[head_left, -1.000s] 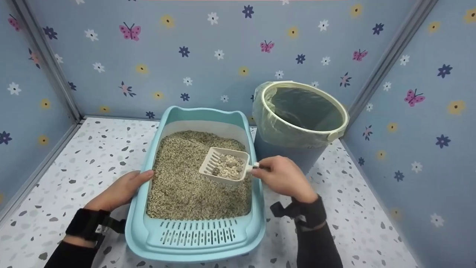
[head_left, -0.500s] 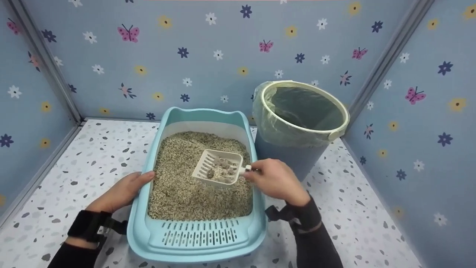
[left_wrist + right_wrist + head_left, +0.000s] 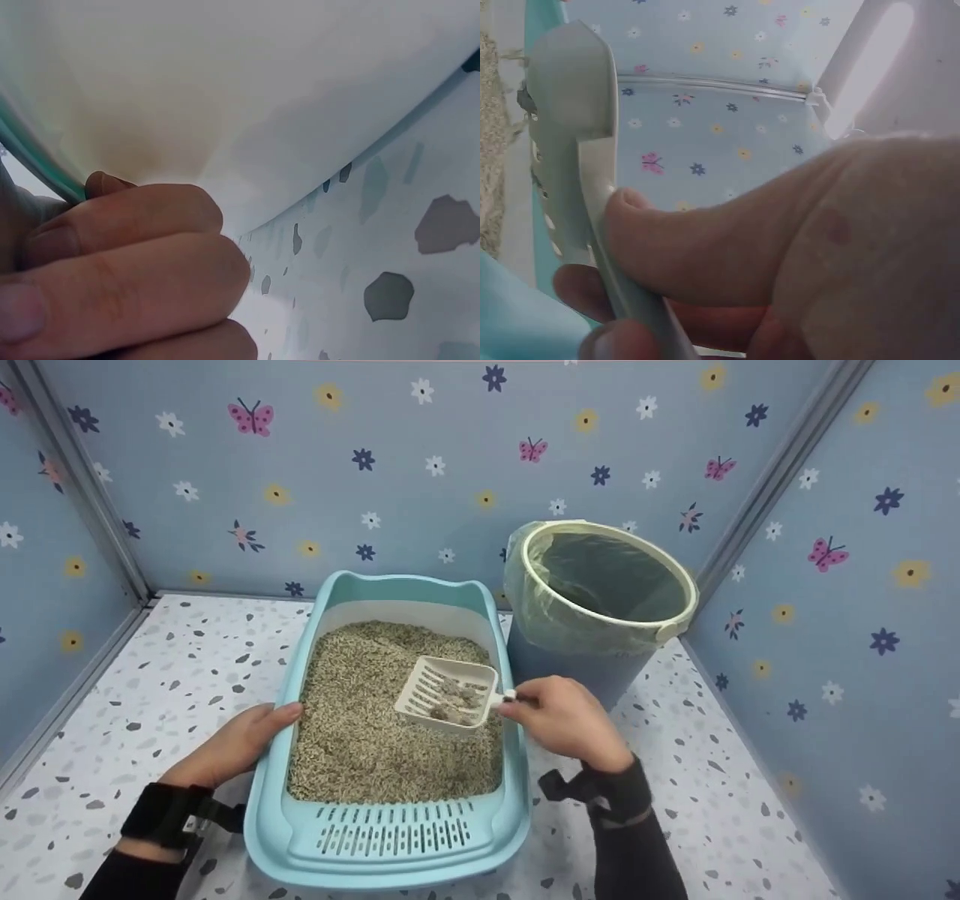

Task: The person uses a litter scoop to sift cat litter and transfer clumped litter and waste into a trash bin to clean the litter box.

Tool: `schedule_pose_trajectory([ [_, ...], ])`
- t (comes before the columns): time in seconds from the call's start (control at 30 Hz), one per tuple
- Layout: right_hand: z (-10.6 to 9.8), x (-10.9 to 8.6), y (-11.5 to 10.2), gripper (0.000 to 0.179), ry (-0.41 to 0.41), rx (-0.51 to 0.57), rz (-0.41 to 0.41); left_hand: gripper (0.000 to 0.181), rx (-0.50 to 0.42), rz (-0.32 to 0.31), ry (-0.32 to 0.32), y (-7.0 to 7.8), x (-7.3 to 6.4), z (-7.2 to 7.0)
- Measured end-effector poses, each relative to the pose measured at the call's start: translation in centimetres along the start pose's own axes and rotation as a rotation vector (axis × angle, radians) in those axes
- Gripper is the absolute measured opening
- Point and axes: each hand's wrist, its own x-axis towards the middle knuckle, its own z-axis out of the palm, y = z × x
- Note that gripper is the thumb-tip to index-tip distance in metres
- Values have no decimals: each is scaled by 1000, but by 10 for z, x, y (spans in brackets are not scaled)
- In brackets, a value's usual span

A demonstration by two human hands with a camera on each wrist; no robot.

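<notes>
Scoop (image 3: pixel 429 690): positioned over the right half of the litter (image 3: pixel 367 757), inside the outline of the blue tray (image 3: pixel 394 861). Its slotted pan faces up and carries several pale clumps (image 3: pixel 454 699), gathered mostly toward the handle side; the slots at the far left of the pan are exposed. The handle (image 3: pixel 600 180) points right, across the tray's right rim.

Right hand (image 3: pixel 566 716): grasps the handle. The right wrist view shows the thumb laid along one face of the handle and fingertips on the opposite side.

Left hand (image 3: pixel 244 739): grasps the left rim of the tray. The thumb lies on top of the rim; the fingers are curled against the outside wall, as seen from the left wrist.

Tray: rests on the speckled floor (image 3: pixel 187 675), with a slotted step at its near end. Bin (image 3: pixel 574 667): stands just beside the tray's far right side, fitted with a translucent bag (image 3: pixel 551 622) folded outward under a cream ring (image 3: pixel 570 601). Flowered panels (image 3: pixel 420 435) enclose the rear and both sides.
</notes>
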Motion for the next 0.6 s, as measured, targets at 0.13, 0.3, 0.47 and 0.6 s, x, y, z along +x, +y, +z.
schedule_pose_trajectory([
  [0.13,6,6,-2,41,-3,1,-6,66,-26,0,-16,-3,1,2],
  [0.3,0,-1,2,43,1,1,-1,68,18,-3,4,-1,0,2],
  [0.47,8,4,-3,40,-17,5,-11,66,4,9,-13,-1,0,2],
  [0.6,0,-2,-2,40,-1,-19,14,64,-16,27,-33,-1,0,2],
])
